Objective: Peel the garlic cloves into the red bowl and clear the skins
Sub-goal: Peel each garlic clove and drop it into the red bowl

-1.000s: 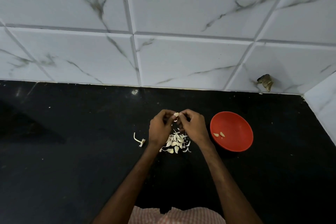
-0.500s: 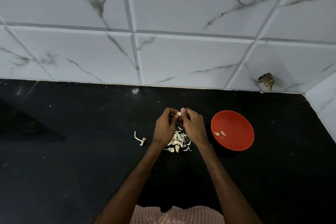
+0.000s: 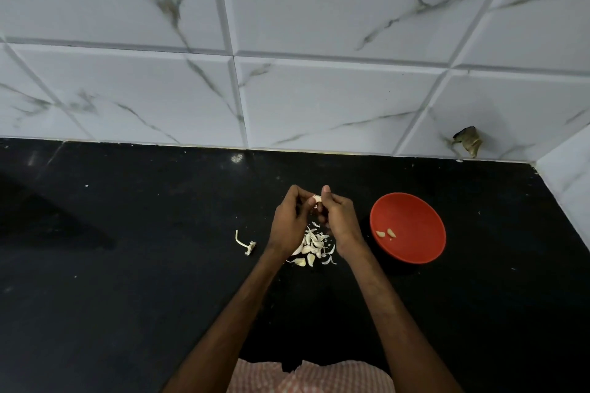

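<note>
Two peeled cloves (image 3: pixel 386 233) are seen in the red bowl (image 3: pixel 415 214), right of centre. At frame centre one garlic clove (image 3: pixel 317 199) is pinched between the curled fingers of left hand (image 3: pixel 289 217) and right hand (image 3: pixel 338 217). A pile of cloves and skins (image 3: pixel 311 249) lies below them on the black surface (image 3: pixel 127 265). Task judged early, skins not yet cleared.

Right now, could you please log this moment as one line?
step: peeling | left hand: pinches clove | right hand: pinches clove | bowl: two peeled cloves | pile: on counter

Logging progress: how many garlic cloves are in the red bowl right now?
2. The left clove and the right clove lie side by side in the red bowl, near its left wall. Nothing there could hide more.
</note>
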Motion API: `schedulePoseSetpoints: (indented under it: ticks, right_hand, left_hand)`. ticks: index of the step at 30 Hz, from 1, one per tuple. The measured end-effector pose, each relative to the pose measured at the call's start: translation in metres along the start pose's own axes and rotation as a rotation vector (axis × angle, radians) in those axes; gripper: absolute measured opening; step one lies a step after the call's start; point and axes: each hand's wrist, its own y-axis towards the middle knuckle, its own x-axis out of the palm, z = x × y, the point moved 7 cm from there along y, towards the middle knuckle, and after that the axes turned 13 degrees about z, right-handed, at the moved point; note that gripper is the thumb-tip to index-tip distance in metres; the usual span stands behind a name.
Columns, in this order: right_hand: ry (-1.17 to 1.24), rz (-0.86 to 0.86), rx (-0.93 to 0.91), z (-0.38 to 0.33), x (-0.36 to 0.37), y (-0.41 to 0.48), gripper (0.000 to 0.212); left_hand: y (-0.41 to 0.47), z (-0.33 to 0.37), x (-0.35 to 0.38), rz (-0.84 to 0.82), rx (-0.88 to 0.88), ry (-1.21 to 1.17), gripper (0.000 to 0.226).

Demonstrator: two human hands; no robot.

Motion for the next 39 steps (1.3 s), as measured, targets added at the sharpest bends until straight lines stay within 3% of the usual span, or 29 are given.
schedulePoseSetpoints:
  ticks: [7, 18, 22, 24, 27, 30, 34, 39]
  right_hand:
    - [0.146, 0.023, 0.137, 0.003, 0.0, -0.001, 0.039]
    - [0.292, -0.03, 0.368, 0.01, 0.001, -0.011, 0.046]
    - [0.127, -0.085, 0.24, 0.003, -0.002, -0.009, 0.045]
    - [0.057, -0.031, 0.113, -0.001, -0.011, -0.004, 0.043]
    - [0.057, 0.105, -0.122, -0.008, -0.022, 0.002, 0.025]
    - [0.089, 0.07, -0.31, -0.021, -0.017, 0.001, 0.009]
    - [0.083, -0.011, -0.521, -0.035, -0.015, -0.002, 0.021]
    - [0.003, -0.001, -0.639, -0.04, -0.018, -0.001, 0.027]
  left_hand:
    - [-0.003, 0.014, 0.005, -0.018, 0.003, -0.085, 0.014]
    - [-0.004, 0.014, 0.009, -0.163, -0.059, -0.259, 0.01]
    - [-0.002, 0.006, 0.003, -0.088, -0.099, -0.249, 0.008]
    - [-0.001, 0.001, 0.002, -0.058, -0.15, -0.261, 0.009]
    - [0.003, -0.002, 0.0, -0.028, -0.203, -0.288, 0.011]
    - [0.004, 0.001, 0.002, -0.053, -0.217, -0.275, 0.015]
    - [0.0, 0.007, 0.005, -0.086, -0.264, -0.287, 0.017]
    - [-0.002, 0.009, 0.003, -0.162, -0.376, -0.282, 0.019]
